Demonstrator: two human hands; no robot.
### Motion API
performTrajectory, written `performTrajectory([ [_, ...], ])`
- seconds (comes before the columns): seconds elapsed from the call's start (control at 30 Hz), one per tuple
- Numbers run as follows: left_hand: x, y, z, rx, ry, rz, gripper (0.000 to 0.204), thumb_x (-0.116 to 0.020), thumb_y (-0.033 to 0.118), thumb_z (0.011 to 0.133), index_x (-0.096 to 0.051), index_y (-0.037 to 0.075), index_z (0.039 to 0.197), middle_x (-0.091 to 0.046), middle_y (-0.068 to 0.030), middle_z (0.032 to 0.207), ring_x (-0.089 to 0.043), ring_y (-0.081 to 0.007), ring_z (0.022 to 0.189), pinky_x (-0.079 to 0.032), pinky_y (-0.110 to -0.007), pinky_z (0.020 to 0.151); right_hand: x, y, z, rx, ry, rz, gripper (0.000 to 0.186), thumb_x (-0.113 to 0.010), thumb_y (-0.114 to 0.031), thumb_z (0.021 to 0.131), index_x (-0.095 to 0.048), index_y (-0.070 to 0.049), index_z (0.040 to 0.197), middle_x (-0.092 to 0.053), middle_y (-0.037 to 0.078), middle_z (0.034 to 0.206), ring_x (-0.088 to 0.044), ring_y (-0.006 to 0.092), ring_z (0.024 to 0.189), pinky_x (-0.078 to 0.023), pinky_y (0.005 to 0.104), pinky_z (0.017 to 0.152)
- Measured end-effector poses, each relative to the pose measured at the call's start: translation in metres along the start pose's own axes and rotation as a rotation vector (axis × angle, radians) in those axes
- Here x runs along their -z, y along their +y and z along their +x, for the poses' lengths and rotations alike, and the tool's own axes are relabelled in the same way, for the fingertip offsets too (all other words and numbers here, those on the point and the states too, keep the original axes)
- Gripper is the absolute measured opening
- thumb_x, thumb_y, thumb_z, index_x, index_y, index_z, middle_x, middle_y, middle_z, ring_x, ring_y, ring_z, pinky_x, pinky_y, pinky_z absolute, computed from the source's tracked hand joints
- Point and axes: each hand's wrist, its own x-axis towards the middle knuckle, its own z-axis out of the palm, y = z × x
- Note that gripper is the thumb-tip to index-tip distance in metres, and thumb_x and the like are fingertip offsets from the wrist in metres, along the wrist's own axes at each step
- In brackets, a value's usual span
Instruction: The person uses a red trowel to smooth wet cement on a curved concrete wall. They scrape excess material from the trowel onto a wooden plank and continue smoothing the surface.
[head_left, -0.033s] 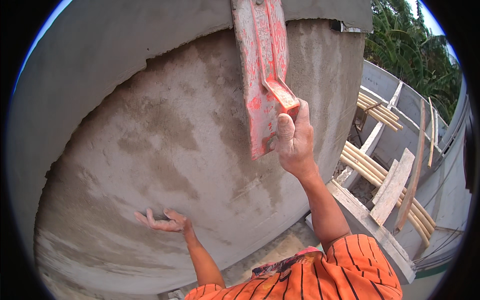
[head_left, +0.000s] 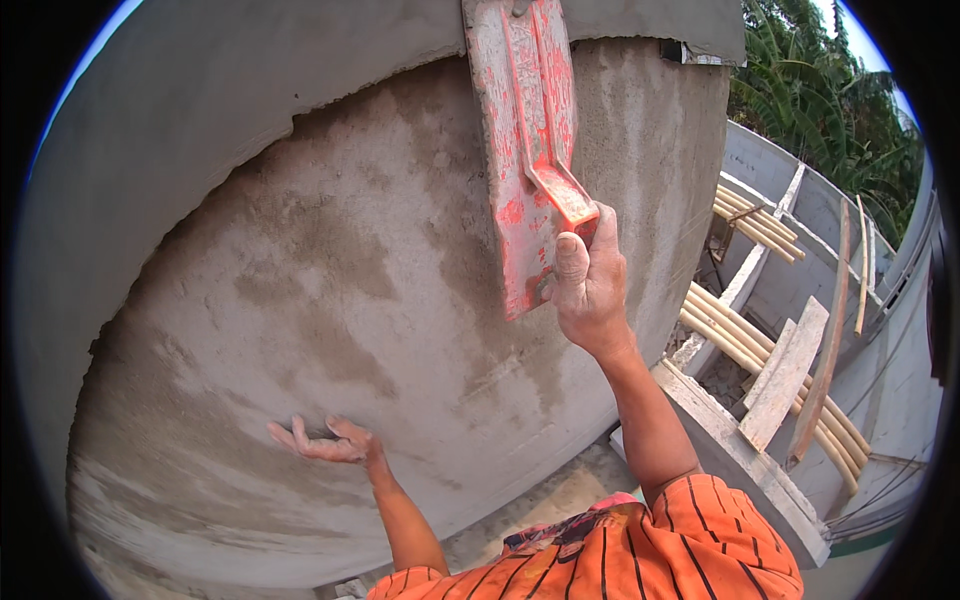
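My right hand (head_left: 590, 285) grips the handle of a long, scuffed pink-red plaster float (head_left: 510, 230), which is upright, its upper part over the band of smooth grey plaster (head_left: 200, 90) with a ragged lower edge. Below that band is a rougher, blotchy wall surface (head_left: 280, 270). My left hand (head_left: 325, 440) is lower on the left, fingers loosely curled and apart, holding nothing, beside the rough wall; whether it touches the wall I cannot tell.
At the right are a concrete ledge (head_left: 700, 420), several pale poles (head_left: 760, 230), weathered planks (head_left: 785, 375) and block walls (head_left: 760, 150) with leafy trees (head_left: 810, 90) behind. A strip of rough ground (head_left: 520, 510) shows below the wall.
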Motion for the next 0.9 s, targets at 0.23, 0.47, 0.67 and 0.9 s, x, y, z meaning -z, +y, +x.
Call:
performTrajectory([
  [0.23,-0.004,-0.001,0.000,-0.032,0.019,0.008,0.039,-0.048,0.019,0.089,-0.045,0.001,0.123,-0.029,-0.0292,0.148,-0.025,-0.0430,0.140,-0.021,-0.059,0.112,0.016,-0.013,0.072,-0.238,-0.053,0.131,0.042,-0.046,-0.036,0.102,-0.042,-0.001,0.124,-0.059,0.007,0.070,-0.061,0.0139,0.058,-0.050,0.0314,0.054],
  [0.47,-0.003,-0.002,0.002,0.016,0.029,-0.029,0.040,-0.047,0.017,0.087,-0.045,0.001,0.123,-0.029,-0.0288,0.148,-0.024,-0.0427,0.141,-0.021,-0.059,0.112,0.020,0.012,0.019,-0.130,-0.044,0.053,0.040,-0.046,-0.038,0.102,-0.045,-0.001,0.116,-0.056,0.005,0.070,-0.059,0.0103,0.057,-0.048,0.0290,0.045],
  [0.67,-0.002,-0.003,-0.002,-0.010,0.007,0.025,0.039,-0.045,0.016,0.086,-0.046,0.001,0.122,-0.029,-0.0295,0.147,-0.024,-0.0440,0.141,-0.020,-0.060,0.112,0.017,-0.010,0.075,-0.255,-0.008,0.211,0.037,-0.048,-0.034,0.102,-0.044,0.000,0.117,-0.057,0.006,0.075,-0.054,0.0103,0.054,-0.049,0.0300,0.049],
  [0.9,-0.001,-0.003,0.002,-0.022,0.029,0.007,0.038,-0.046,0.020,0.088,-0.047,0.002,0.122,-0.029,-0.0296,0.147,-0.025,-0.0442,0.140,-0.021,-0.060,0.111,-0.016,-0.029,0.012,0.004,-0.176,0.058,0.037,-0.054,-0.025,0.099,-0.040,0.000,0.122,-0.062,0.013,0.069,-0.065,0.0170,0.061,-0.049,0.0320,0.055],
])
